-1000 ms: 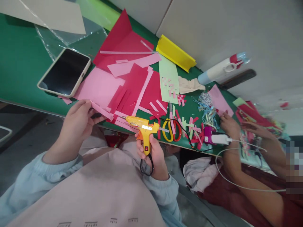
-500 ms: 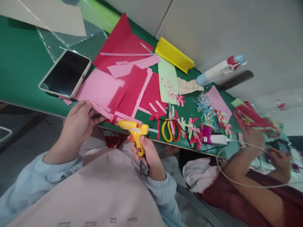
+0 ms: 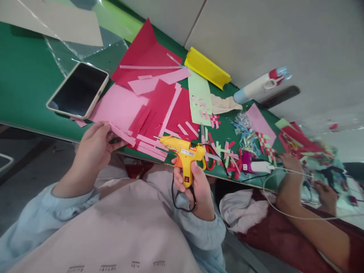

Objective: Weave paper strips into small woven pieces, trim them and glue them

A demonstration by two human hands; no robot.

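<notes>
My left hand point(image 3: 95, 148) is closed on one end of a pink paper strip point(image 3: 123, 135) at the table's front edge. In my right hand point(image 3: 196, 184) is a yellow glue gun point(image 3: 182, 151), its nozzle pointing left toward the strips, apart from the held one. Beneath and behind the nozzle lie more pink strips point(image 3: 152, 151) and red paper point(image 3: 155, 102). A large pink sheet point(image 3: 119, 104) lies behind my left hand. Scissors with red and yellow handles point(image 3: 210, 163) are partly hidden behind the glue gun.
A phone point(image 3: 78, 90) lies at left on the green table point(image 3: 19, 91). Behind are a yellow holder point(image 3: 207, 68) and a bottle point(image 3: 260, 85). Woven scraps, a purple adapter point(image 3: 248, 163) and cables lie at right, beside another person's arm point(image 3: 292, 189).
My right hand has moved the glue gun to the right, away from my left hand. My left hand stays nearly still with the strip. The other person's hands have shifted slightly left.
</notes>
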